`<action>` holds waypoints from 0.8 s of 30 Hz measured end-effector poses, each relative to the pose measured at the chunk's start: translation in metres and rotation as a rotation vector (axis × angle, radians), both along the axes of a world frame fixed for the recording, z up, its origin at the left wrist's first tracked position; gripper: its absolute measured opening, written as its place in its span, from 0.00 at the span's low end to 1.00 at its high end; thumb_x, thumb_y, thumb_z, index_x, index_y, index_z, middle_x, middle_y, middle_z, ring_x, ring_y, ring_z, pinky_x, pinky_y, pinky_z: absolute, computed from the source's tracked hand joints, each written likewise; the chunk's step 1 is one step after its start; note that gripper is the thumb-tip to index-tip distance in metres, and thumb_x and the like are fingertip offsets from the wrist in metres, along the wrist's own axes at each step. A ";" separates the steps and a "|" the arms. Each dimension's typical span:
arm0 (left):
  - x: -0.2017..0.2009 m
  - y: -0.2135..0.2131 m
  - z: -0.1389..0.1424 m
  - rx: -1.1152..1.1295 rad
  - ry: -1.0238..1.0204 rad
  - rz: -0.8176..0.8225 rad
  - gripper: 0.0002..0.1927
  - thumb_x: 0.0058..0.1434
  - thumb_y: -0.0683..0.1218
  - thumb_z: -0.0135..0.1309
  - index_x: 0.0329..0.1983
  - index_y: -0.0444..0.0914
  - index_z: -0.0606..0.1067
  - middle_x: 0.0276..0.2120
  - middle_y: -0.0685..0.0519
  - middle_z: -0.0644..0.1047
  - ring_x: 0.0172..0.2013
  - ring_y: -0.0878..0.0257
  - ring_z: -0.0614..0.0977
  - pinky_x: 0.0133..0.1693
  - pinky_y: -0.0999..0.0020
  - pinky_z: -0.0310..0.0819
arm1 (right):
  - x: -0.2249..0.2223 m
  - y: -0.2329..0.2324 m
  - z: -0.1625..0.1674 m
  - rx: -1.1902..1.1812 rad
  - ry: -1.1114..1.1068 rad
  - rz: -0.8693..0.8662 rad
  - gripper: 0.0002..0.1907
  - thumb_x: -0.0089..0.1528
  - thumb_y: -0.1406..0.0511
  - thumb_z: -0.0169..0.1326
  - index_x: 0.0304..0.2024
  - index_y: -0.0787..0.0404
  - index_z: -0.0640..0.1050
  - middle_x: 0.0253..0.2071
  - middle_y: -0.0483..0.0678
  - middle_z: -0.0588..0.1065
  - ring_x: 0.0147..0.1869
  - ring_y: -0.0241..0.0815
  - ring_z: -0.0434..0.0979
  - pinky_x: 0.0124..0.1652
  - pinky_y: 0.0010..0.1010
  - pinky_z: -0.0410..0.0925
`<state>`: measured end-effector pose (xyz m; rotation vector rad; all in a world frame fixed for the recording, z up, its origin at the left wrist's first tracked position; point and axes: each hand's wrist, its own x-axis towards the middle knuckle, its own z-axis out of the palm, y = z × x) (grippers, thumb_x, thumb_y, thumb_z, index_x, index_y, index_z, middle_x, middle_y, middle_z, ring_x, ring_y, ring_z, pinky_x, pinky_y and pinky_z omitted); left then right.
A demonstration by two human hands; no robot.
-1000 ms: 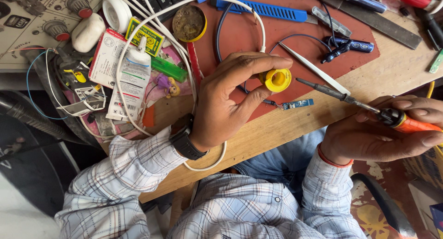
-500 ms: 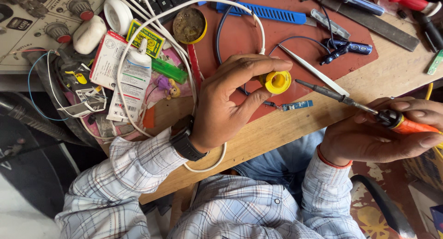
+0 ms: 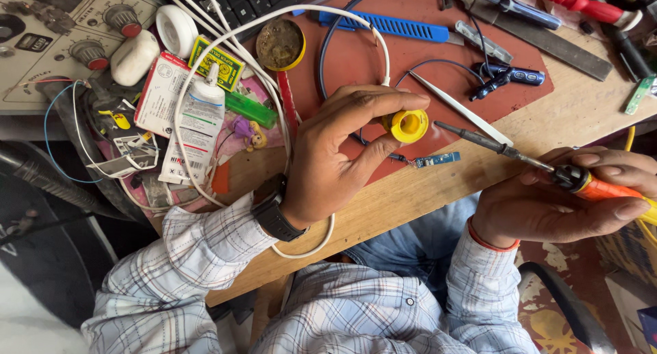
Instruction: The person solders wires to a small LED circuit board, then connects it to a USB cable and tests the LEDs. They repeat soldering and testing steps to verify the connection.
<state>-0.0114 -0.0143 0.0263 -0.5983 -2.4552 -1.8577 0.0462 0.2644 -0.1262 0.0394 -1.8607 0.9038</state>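
- Pinching the yellow solder spool [image 3: 408, 125] between my left hand's [image 3: 335, 159] thumb and fingertips, I hold it over the red mat [image 3: 438, 60], just above the small blue circuit strip [image 3: 436, 160].
- My right hand [image 3: 568, 203] is wrapped shut around the soldering iron [image 3: 547, 169]; its tip points at the spool, close to my left fingertips. A small slip could, I judge, burn them or melt the spool's plastic.
- The white cable [image 3: 205, 121] loops under my left wrist; snagging it might drag the glue tube [image 3: 202, 114] and clutter beyond my knuckles.
- The circuit strip lies loose below my thumb, near the mat's edge; nudging it could spoil any joint.
- The tweezers [image 3: 460, 108] lie between my hands, easy to knock.
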 end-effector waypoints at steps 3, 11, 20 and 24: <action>0.001 -0.001 0.000 0.006 -0.004 -0.009 0.18 0.69 0.37 0.62 0.61 0.40 0.75 0.56 0.54 0.79 0.58 0.61 0.81 0.63 0.69 0.76 | 0.001 0.001 0.000 0.083 -0.041 -0.099 0.29 0.77 0.70 0.39 0.78 0.44 0.50 0.69 0.48 0.65 0.60 0.44 0.77 0.54 0.33 0.79; -0.002 -0.002 0.001 0.006 0.016 0.008 0.18 0.70 0.37 0.62 0.61 0.40 0.75 0.55 0.54 0.80 0.57 0.62 0.82 0.61 0.70 0.75 | 0.000 0.000 -0.001 0.009 -0.023 -0.063 0.31 0.75 0.72 0.35 0.77 0.43 0.51 0.66 0.49 0.66 0.51 0.46 0.78 0.46 0.33 0.79; -0.022 -0.020 0.002 -0.225 0.173 0.176 0.17 0.71 0.39 0.64 0.60 0.40 0.75 0.54 0.56 0.80 0.49 0.61 0.79 0.54 0.69 0.74 | -0.001 -0.016 0.014 -0.125 -0.056 -0.029 0.40 0.76 0.78 0.51 0.80 0.42 0.48 0.68 0.48 0.64 0.52 0.48 0.75 0.49 0.35 0.76; -0.027 -0.020 -0.001 -0.354 0.214 0.161 0.19 0.71 0.39 0.64 0.62 0.40 0.73 0.54 0.56 0.80 0.52 0.61 0.80 0.55 0.65 0.71 | -0.006 -0.015 0.021 0.213 -0.062 -0.175 0.43 0.71 0.76 0.51 0.79 0.44 0.46 0.72 0.48 0.57 0.60 0.51 0.71 0.56 0.38 0.75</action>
